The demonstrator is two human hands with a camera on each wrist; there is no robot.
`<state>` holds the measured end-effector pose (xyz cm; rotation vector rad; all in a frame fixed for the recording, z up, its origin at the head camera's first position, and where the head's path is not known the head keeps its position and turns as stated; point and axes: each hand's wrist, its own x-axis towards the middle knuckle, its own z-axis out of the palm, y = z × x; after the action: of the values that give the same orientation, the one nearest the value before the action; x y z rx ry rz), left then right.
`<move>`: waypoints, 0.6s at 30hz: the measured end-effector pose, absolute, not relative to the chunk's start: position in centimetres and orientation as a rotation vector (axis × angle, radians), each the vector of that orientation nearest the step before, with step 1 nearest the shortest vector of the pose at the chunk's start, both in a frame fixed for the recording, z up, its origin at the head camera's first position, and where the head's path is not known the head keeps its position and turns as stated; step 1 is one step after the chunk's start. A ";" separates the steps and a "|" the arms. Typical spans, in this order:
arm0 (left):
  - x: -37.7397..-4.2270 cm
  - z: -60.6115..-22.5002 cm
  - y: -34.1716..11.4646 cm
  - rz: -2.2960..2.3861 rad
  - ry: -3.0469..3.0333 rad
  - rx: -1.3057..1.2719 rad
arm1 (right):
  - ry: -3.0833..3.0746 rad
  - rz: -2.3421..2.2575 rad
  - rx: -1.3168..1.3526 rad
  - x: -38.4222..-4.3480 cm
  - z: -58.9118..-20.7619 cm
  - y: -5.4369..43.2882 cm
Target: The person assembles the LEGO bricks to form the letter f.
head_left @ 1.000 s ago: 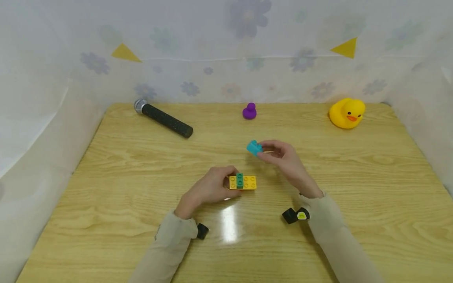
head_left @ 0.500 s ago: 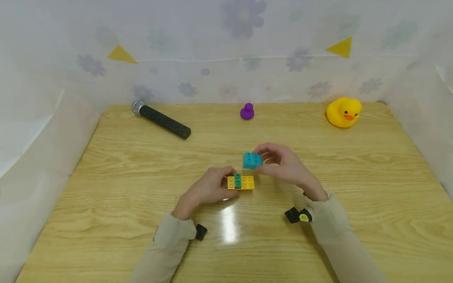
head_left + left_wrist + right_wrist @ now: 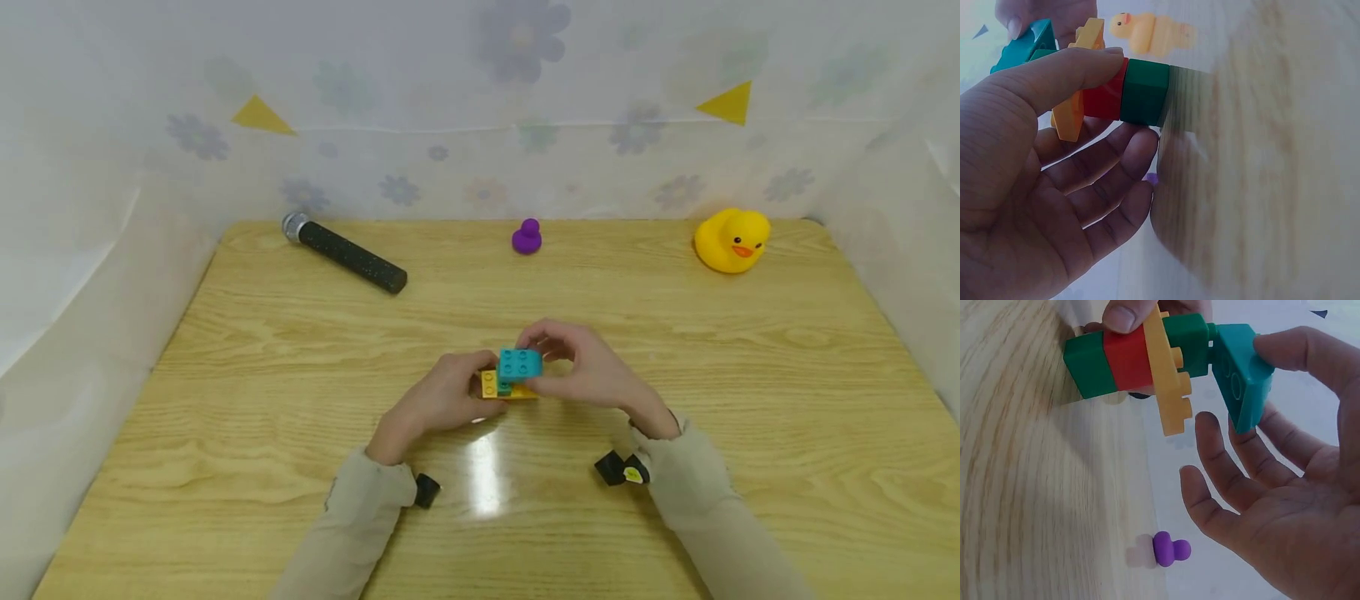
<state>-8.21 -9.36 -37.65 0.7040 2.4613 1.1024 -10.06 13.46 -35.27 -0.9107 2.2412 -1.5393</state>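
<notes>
My left hand (image 3: 448, 393) holds a stack of toy bricks, thumb on one side and fingers on the other. In the right wrist view the stack has a green brick (image 3: 1090, 365) at the table, a red brick (image 3: 1127, 359), a long yellow brick (image 3: 1167, 394) and a narrow green brick (image 3: 1186, 344). My right hand (image 3: 588, 367) pinches a teal brick (image 3: 520, 365) with a sloped side between thumb and fingers. The teal brick stands tilted at the studs of the narrow green brick, overhanging part of the yellow one.
At the table's back lie a black microphone (image 3: 347, 254), a small purple duck (image 3: 527, 237) and a large yellow rubber duck (image 3: 732, 241). A white flowered curtain (image 3: 480, 100) hangs behind. Small black devices (image 3: 427, 491) sit at both cuffs.
My right hand has brought the teal brick toward me and left, from behind the stack to over it, turning its studs upward. My left hand has kept its hold in place.
</notes>
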 end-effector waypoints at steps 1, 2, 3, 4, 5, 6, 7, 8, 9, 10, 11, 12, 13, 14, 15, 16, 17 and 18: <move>-8.2 -37.6 -9.4 1.103 2.463 0.703 | 2.253 -1.532 -0.924 -10.0 -35.3 13.4; -8.2 -37.7 -9.4 1.101 2.465 0.705 | 2.266 -1.523 -0.938 -10.0 -35.2 13.4; -8.2 -37.7 -9.4 1.102 2.466 0.705 | 2.280 -1.513 -0.957 -9.9 -35.2 13.4; -8.2 -37.7 -9.4 1.102 2.468 0.705 | 2.295 -1.501 -0.974 -9.9 -35.2 13.4; -8.3 -37.7 -9.4 1.104 2.468 0.706 | 2.312 -1.487 -0.988 -9.9 -35.2 13.3; -8.3 -37.7 -9.4 1.108 2.468 0.706 | 2.327 -1.476 -1.000 -9.8 -35.2 13.3; -8.3 -37.7 -9.4 1.106 2.471 0.703 | 2.335 -1.468 -1.010 -9.8 -35.2 13.3; -8.2 -37.7 -9.4 1.109 2.470 0.703 | 2.345 -1.459 -1.019 -9.8 -35.2 13.2; -8.2 -37.7 -9.4 1.113 2.468 0.702 | 2.350 -1.454 -1.026 -9.7 -35.2 13.2; -8.2 -37.8 -9.4 1.115 2.468 0.701 | 2.357 -1.449 -1.030 -9.7 -35.2 13.1; -8.2 -37.8 -9.4 1.117 2.468 0.701 | 2.360 -1.449 -1.032 -9.7 -35.2 13.1; -8.2 -37.8 -9.4 1.117 2.468 0.700 | 2.360 -1.451 -1.034 -9.7 -35.2 13.1; -8.2 -37.8 -9.4 1.117 2.468 0.701 | 2.360 -1.454 -1.039 -9.6 -35.2 13.1; -8.2 -37.8 -9.4 1.116 2.467 0.701 | 2.357 -1.457 -1.042 -9.6 -35.2 13.1; -8.2 -37.9 -9.4 1.117 2.465 0.704 | 2.354 -1.461 -1.044 -9.6 -35.3 13.0; -8.2 -37.8 -9.4 1.115 2.464 0.709 | 2.351 -1.466 -1.045 -9.7 -35.3 13.0; -8.3 -37.8 -9.4 1.110 2.464 0.716 | 2.346 -1.471 -1.043 -9.7 -35.3 13.0; -8.2 -37.8 -9.5 1.104 2.464 0.728 | 2.341 -1.473 -1.044 -9.6 -35.3 13.0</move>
<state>-8.25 -9.49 -37.76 0.7275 2.4637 1.1035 -9.65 13.02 -35.30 -1.0435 2.3410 -1.4730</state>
